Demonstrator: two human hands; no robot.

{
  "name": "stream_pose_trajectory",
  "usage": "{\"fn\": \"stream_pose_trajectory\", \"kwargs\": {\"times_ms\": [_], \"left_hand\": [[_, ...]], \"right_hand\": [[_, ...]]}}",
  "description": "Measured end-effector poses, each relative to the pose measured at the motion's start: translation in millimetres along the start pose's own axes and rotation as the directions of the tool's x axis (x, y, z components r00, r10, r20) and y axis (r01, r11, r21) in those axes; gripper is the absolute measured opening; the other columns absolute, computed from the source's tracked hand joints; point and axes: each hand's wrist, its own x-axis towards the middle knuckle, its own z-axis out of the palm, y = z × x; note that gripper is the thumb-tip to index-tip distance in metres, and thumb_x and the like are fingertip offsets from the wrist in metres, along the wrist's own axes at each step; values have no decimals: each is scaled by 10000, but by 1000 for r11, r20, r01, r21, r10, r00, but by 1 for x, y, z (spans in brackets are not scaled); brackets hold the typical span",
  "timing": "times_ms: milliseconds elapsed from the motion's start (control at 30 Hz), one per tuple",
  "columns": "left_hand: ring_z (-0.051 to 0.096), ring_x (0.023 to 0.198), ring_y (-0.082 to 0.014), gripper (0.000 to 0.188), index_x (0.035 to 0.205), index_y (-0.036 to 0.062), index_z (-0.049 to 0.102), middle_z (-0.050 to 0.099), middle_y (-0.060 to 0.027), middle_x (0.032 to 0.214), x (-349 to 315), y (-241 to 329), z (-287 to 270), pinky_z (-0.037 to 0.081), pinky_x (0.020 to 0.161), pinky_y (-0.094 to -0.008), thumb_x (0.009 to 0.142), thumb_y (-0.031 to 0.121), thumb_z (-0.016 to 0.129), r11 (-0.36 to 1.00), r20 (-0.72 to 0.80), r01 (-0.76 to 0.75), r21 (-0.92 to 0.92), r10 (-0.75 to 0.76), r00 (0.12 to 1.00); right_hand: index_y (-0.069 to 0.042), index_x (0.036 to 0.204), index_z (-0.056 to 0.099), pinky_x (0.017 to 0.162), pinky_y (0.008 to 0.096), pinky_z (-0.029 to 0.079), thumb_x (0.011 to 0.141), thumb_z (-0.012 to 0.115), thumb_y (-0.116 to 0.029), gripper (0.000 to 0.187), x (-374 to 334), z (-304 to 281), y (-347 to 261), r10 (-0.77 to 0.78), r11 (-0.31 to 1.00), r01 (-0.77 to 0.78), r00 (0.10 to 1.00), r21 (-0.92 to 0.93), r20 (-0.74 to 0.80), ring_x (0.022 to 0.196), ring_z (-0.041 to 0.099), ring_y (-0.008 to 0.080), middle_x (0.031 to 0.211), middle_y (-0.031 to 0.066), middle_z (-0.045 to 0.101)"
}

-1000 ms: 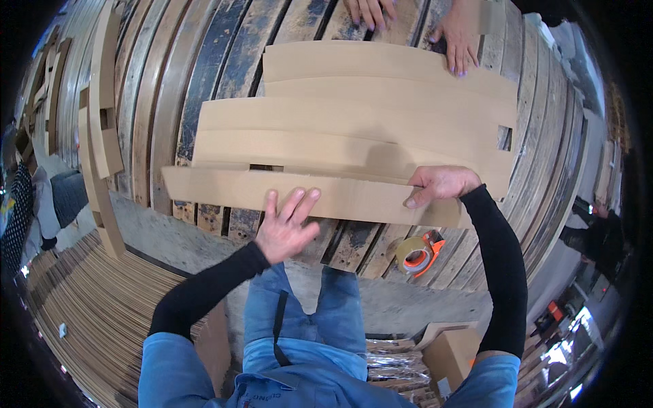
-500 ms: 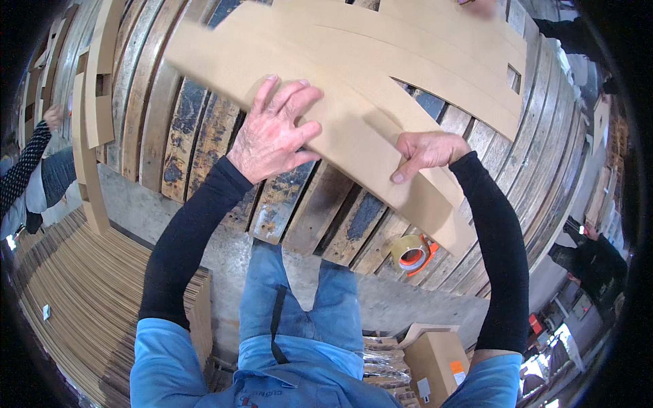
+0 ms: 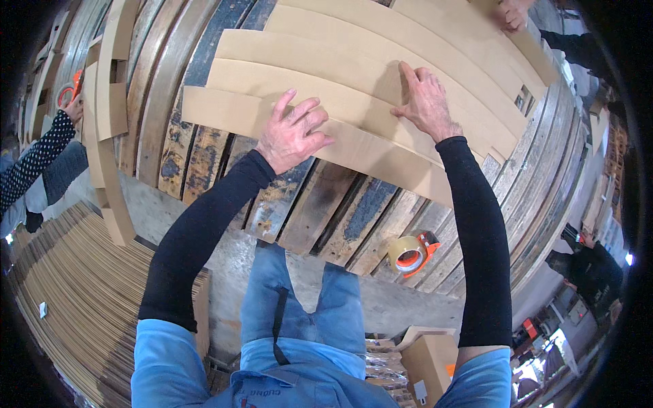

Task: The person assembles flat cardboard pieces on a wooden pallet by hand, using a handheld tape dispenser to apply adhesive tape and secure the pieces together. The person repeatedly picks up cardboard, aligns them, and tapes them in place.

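Brown cardboard (image 3: 360, 87) is lying under both our hands in the head view, spreading away from us across the slatted table (image 3: 318, 207). Our left hand (image 3: 292, 136) is reaching over its near edge, released, with the fingers spreading and bending slightly; we cannot tell how firmly the tips are pressing. Our right hand (image 3: 425, 103) is lying farther in on the cardboard, also released, its thumb pointing toward the left hand and its fingers stretching forward. Creases or edges are running crosswise beneath it, and we cannot tell whether they are belonging to one sheet or several.

Tape (image 3: 406, 257) in an orange dispenser (image 3: 430, 250) is resting on the slats, nearer to us than the right hand. Beyond that hand, to its right, a co-worker's hand (image 3: 515, 13) is touching the cardboard's far part. Well left of our left hand, another co-worker's hand (image 3: 73, 111) is holding an orange tool (image 3: 70, 88), beside long strips (image 3: 107, 95). Lower left of our left hand, a stack (image 3: 92, 299) is standing.
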Motion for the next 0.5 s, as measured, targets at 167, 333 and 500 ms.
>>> {"fn": "stream_pose_trajectory", "kwargs": {"times_ms": [167,333,500], "left_hand": [[519,1381,-295,339,691,143,572,596,-46,1437,-32,-2,-11,276,1215,-624,766,319,852,990,173,0,-141,25,985],[481,1423,-307,319,692,140,566,526,-41,1547,-42,3,-6,278,1231,-622,734,295,841,998,196,-57,-35,63,979],[486,1417,-302,294,692,134,575,552,-32,1518,-39,6,6,323,1213,-615,705,275,832,1000,157,-1,-20,4,988]], "right_hand": [[-143,1526,428,1039,524,477,633,952,-391,1065,-1,1,-8,-8,997,9,1000,-72,9,1282,536,395,1328,196,558],[-119,1422,543,992,540,499,642,934,-346,902,-7,11,5,-33,999,33,999,-23,-25,1237,580,385,1241,194,622],[-74,1122,720,930,450,490,715,804,-161,424,-18,-27,-9,-110,985,109,994,131,3,1072,631,323,1026,129,651]]}}
